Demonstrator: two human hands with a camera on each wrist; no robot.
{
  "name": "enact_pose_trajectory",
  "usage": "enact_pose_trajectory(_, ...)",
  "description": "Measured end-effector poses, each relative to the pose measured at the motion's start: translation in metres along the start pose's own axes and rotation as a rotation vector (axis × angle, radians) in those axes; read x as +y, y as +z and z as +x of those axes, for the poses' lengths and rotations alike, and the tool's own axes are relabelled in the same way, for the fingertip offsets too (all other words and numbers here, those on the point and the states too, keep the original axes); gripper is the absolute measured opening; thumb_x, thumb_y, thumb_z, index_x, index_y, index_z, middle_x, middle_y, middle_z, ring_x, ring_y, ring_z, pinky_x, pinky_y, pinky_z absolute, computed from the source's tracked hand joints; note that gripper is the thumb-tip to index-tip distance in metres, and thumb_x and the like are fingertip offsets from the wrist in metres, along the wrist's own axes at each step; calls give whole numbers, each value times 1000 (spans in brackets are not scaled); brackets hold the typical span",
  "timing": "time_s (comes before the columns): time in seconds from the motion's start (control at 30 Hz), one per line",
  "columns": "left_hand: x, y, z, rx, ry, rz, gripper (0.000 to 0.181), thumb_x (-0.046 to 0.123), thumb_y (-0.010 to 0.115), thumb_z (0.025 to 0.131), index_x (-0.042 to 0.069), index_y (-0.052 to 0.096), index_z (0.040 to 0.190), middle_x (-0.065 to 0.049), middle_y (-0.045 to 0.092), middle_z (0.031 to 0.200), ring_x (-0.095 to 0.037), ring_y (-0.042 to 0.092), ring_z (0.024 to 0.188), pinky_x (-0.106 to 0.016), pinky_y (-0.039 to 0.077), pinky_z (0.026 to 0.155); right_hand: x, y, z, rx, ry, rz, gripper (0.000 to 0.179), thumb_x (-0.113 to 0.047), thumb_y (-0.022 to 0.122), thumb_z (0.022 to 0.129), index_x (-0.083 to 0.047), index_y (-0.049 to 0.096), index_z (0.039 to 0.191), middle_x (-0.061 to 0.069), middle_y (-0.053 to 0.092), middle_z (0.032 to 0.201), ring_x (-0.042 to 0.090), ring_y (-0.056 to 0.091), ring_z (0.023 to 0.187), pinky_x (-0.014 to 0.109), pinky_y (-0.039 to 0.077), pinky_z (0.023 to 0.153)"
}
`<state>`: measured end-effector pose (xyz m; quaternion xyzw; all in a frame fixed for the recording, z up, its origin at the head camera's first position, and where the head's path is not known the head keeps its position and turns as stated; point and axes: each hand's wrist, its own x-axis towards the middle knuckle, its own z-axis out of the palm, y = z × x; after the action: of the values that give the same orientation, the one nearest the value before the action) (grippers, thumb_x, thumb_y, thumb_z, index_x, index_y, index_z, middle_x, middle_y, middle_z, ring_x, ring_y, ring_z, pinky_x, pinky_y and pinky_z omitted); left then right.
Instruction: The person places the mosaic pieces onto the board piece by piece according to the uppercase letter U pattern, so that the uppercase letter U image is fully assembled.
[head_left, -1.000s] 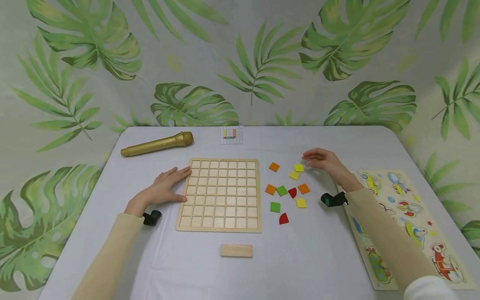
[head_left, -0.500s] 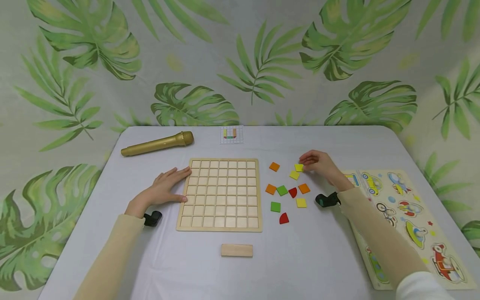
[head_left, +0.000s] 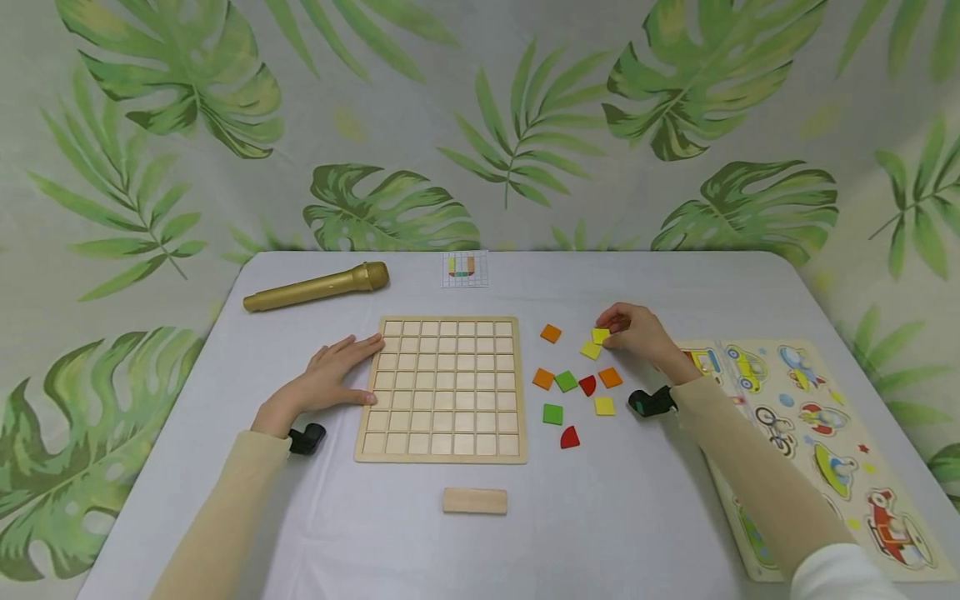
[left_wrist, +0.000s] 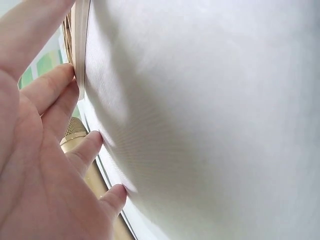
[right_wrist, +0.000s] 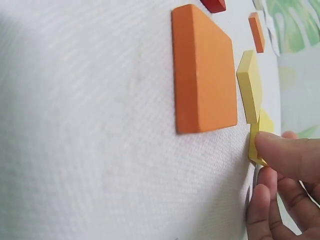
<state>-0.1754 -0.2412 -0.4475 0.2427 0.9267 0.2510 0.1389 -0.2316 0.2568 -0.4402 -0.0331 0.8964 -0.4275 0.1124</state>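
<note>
My right hand (head_left: 634, 332) pinches a yellow square tile (head_left: 600, 336) between thumb and fingers; in the right wrist view the thumb (right_wrist: 280, 150) lies over its near edge. A second yellow tile (head_left: 590, 350) sits right beside it, partly overlapped in the head view. My left hand (head_left: 326, 377) lies with fingers spread at the left edge of a wooden grid board (head_left: 453, 458). In the left wrist view, thumb and some fingertips meet the board's side (left_wrist: 81, 50), while two others touch the white cloth.
Orange tiles (head_left: 611, 377), green tiles (head_left: 553, 414) and red quarter-round pieces (head_left: 570, 437) lie right of the board. A wooden block (head_left: 475, 501) lies in front, a gold microphone (head_left: 318, 287) and pattern card (head_left: 465, 269) behind. A picture puzzle (head_left: 810, 417) is under the right forearm.
My right hand has moved left and slightly nearer, from beside the yellow tile to gripping it. The left hand stays at the board's edge.
</note>
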Motion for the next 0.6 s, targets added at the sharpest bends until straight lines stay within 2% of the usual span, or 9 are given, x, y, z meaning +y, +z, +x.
enact_pose_trajectory(0.1,-2,1,0,-2,0,6,92,43,74,80,8,27,151,-12,20,157,-43,7,141,-67,-1,105,0,-1,1,-7,0,0,26,11,65,82,7,58,108,20,56,102,28,47,89,28,44,74)
enact_pose_trajectory(0.23,-2,1,0,-1,2,7,92,43,74,81,8,27,151,-12,20,157,-43,7,141,-67,-1,105,0,-4,2,-37,1,37,22,7,63,86,7,58,108,21,57,106,27,50,86,27,45,71)
enact_pose_trajectory(0.43,1,0,-1,7,2,5,91,42,74,81,7,28,151,-12,21,157,-43,8,141,-67,-1,105,-5,-9,3,-67,18,149,28,-6,61,92,8,57,116,22,54,117,24,52,93,27,46,79)
enact_pose_trajectory(0.6,2,1,-2,16,14,-12,90,41,74,82,6,28,151,-14,21,156,-45,9,140,-68,-1,104,-14,-1,10,-93,10,205,31,-8,61,93,9,56,119,21,53,120,25,49,102,24,42,85)
